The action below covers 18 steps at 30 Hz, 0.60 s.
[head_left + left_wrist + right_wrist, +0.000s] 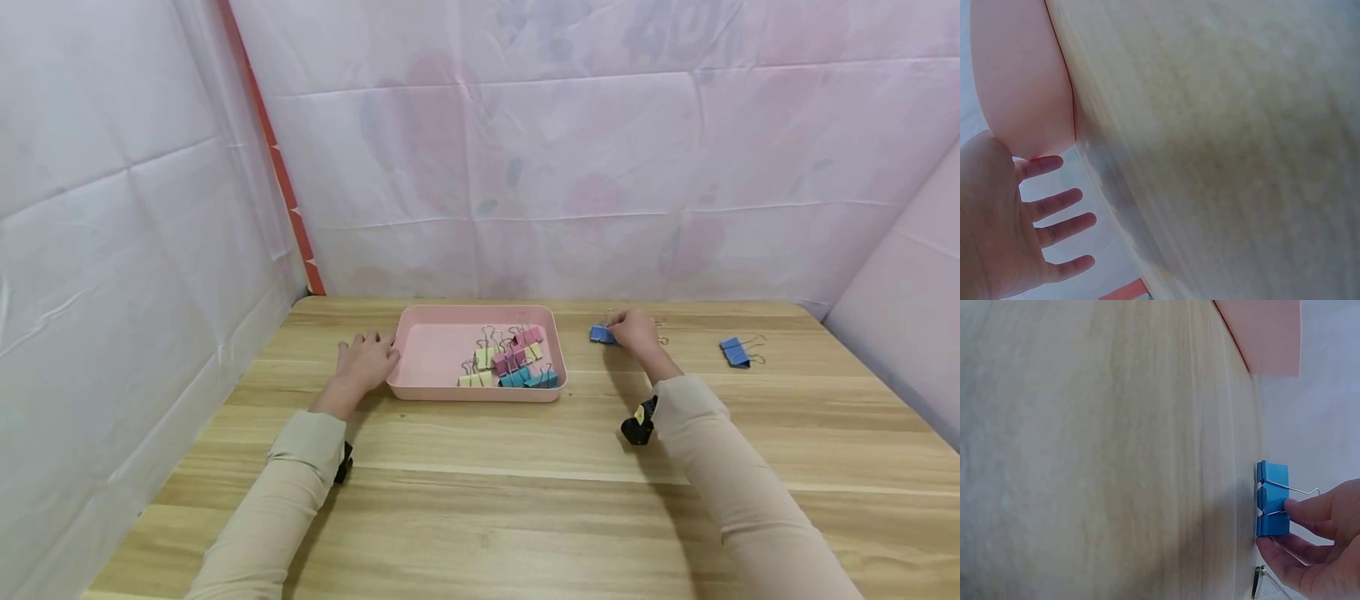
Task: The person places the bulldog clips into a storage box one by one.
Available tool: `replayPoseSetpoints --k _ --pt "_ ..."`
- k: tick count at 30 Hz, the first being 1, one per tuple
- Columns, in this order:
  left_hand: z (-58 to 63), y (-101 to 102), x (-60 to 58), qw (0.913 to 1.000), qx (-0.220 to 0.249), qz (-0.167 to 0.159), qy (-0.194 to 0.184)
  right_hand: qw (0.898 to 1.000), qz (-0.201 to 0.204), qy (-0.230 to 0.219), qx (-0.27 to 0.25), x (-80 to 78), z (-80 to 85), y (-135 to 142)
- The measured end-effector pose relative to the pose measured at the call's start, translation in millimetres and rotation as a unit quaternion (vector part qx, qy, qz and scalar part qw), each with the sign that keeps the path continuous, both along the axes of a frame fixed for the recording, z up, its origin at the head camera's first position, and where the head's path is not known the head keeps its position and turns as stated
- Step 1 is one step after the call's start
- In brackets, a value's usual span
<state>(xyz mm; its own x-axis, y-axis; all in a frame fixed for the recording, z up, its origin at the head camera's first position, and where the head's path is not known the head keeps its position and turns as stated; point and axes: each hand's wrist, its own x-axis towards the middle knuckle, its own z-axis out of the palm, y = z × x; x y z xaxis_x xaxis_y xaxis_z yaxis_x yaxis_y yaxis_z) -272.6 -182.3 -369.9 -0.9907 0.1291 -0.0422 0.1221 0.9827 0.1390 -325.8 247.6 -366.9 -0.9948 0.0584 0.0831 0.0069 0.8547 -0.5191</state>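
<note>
My left hand (366, 363) is at the left end of a pink tray (431, 393), touching its wall; in the left wrist view its fingers (1063, 229) are spread and fairly straight. In the tray lie several binder clips: yellow (476, 380), pink (528, 335) and teal (542, 380). To the right of the tray my right hand (636, 331) pinches a blue binder clip (1274, 497) between thumb and fingers, low at the tabletop. Another clip (1257, 582) stands just beyond that hand, mostly hidden.
A further blue binder clip (736, 352) lies farther right on the wooden table (480, 517), its wire handles pointing right. Pale patterned sheets (570, 167) hang behind the table and at both sides. A red strip (279, 171) runs down the back left corner.
</note>
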Motion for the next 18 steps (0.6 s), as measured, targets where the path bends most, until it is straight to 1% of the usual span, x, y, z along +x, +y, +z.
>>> replayPoseSetpoints --k 9,14,18 --pt "0.3 -0.2 -0.1 1.0 -0.003 -0.003 0.005 1.0 -0.003 -0.008 -0.02 5.4 9.3 -5.9" --pt "-0.1 -0.3 0.2 1.0 -0.002 -0.002 0.005 1.0 0.009 -0.012 -0.026 8.6 15.3 -10.0" --pt "-0.7 -0.2 0.0 1.0 -0.004 -0.003 0.004 0.999 0.023 0.003 -0.033 10.6 18.6 -12.8"
